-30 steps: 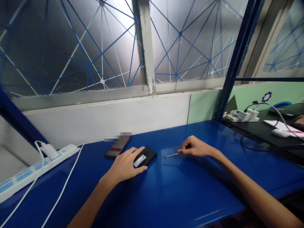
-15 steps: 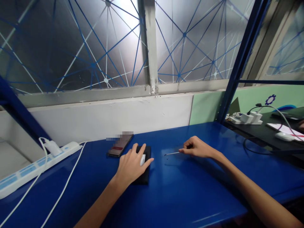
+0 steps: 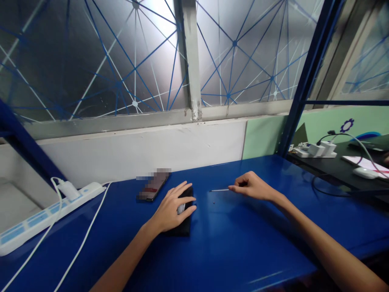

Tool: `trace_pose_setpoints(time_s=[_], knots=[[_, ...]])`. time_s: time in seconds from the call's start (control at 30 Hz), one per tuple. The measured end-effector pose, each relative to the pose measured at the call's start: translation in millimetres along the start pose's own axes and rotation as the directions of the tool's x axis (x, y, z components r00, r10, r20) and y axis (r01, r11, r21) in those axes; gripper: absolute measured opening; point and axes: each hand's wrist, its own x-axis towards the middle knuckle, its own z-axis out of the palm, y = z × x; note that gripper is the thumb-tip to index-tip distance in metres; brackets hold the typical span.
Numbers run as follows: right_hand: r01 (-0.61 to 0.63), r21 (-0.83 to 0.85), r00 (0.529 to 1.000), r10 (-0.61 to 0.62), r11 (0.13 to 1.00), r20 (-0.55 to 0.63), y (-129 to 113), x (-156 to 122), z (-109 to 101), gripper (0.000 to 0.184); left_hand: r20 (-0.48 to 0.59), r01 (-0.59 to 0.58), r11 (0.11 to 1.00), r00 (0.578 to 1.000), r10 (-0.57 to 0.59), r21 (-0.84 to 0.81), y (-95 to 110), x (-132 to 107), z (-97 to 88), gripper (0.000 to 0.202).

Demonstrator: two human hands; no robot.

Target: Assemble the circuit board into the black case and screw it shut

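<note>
My left hand (image 3: 174, 207) lies with spread fingers over a flat black rectangular object (image 3: 182, 231). A small whitish patch (image 3: 181, 209) on that object shows between thumb and fingers. Closed in a pinch, my right hand (image 3: 253, 186) grips the end of a thin silvery rod (image 3: 219, 190), whose dark tip points left; its exact kind cannot be made out. A tiny dark speck (image 3: 214, 202), perhaps a small metal piece, sits on the blue table (image 3: 231, 251) just below the tip, apart from it.
A phone (image 3: 154, 185) lies left of the black object. At the far left is a white power strip (image 3: 36, 221) with a plug and white cables (image 3: 86, 233). Blue frame posts (image 3: 299, 89) stand at both sides. A black desk at right carries another power strip (image 3: 316, 152) and a mouse (image 3: 364, 173).
The rod has swung up, so its tip is farther from the speck. My left hand has shifted slightly, its fingers now pointing more to the right.
</note>
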Motion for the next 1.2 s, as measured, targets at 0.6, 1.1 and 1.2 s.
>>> trace_pose_setpoints(time_s=[0.6, 1.1, 1.2], knots=[[0.009, -0.015, 1.0, -0.009, 1.0, -0.01, -2.0, 0.8, 2.3, 0.052, -0.133, 0.119, 0.992, 0.985, -0.114, 0.033, -0.6, 6.2, 7.0, 0.048], [0.01, 0.001, 1.0, -0.01, 1.0, 0.012, -5.6, 0.7, 6.4, 0.051, -0.269, 0.263, 0.932, 0.943, -0.194, 0.248, 15.9, 1.8, 12.9, 0.054], [0.0, 0.039, 1.0, -0.001, 0.999, 0.025, -8.0, 0.4, 8.6, 0.05, -0.221, 0.125, 0.984, 0.971, -0.094, 0.13, 26.7, 1.0, 12.8, 0.041]])
